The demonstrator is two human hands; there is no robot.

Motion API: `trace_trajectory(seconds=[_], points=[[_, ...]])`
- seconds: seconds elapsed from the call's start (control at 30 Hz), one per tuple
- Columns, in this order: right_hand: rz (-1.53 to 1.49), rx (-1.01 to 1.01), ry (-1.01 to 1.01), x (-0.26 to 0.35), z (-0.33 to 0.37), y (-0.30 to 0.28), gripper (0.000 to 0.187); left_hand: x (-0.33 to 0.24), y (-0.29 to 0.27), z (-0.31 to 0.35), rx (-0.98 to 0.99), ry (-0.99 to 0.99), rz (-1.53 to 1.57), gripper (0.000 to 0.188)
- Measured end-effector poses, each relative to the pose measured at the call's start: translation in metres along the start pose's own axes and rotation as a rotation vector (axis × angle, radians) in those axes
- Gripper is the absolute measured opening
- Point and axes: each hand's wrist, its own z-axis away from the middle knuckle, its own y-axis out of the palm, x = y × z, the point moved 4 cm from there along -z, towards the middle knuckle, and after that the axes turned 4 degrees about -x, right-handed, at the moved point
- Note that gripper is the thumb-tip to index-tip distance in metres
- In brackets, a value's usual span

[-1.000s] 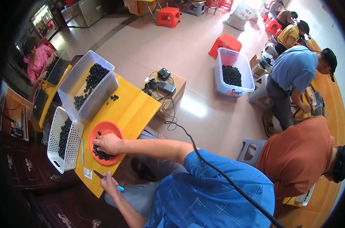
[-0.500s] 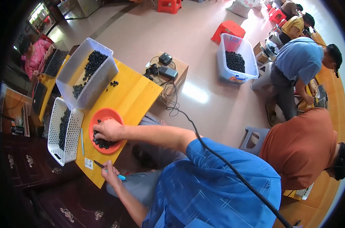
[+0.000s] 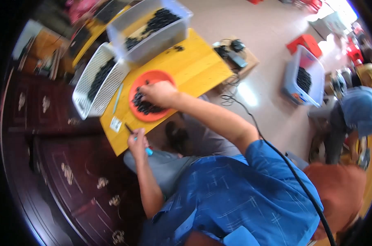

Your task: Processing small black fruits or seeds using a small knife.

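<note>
My left hand (image 3: 138, 143) is closed round a small knife (image 3: 148, 151) with a turquoise handle, its dark blade pointing at the table corner. My right hand (image 3: 159, 94) reaches into a round orange-red bowl (image 3: 169, 78) on the yellow table (image 3: 202, 61). Its fingers are bent down among small black round pieces (image 3: 147, 107); the fingertips are hidden and blurred, so what they grip is unclear. Beside the bowl lie a thin pale-green stick-like tool (image 3: 118, 99) and a white printed card (image 3: 115, 124).
A white perforated basket (image 3: 81, 98) and a clear plastic bin (image 3: 149, 47) hold more black pieces. Small devices (image 3: 237, 58) with cables rest on a box by the table. A dark drawer cabinet (image 3: 83, 156) stands left. Co-workers (image 3: 337, 192) sit at right, near another bin (image 3: 292, 78).
The view has swung, so the table and bowl sit further right and higher in the picture. My right hand is still in the bowl; my left still grips the knife.
</note>
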Motion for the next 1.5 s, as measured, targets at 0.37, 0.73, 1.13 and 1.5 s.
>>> trace_trajectory(seconds=[0.37, 0.73, 1.13, 1.5], points=[[-0.008, -0.180, -0.146, 0.000, 0.002, 0.002, 0.037, -0.009, 0.001, 0.007, -0.034, 0.033, 0.011, 0.014], [-2.485, 0.202, 0.632, 0.005, 0.052, 0.012, 0.026, -0.019, 0.007, 0.046, 0.011, 0.061, 0.082, 0.013], [-2.402, 0.283, 1.005, 0.033, 0.175, 0.085, 0.025, -0.064, 0.054, 0.162, 0.226, 0.493, -0.243, 0.015], [-2.345, 0.339, 1.032, 0.066, 0.215, 0.090, 0.024, -0.049, 0.067, 0.213, 0.068, 0.668, -0.753, 0.033]])
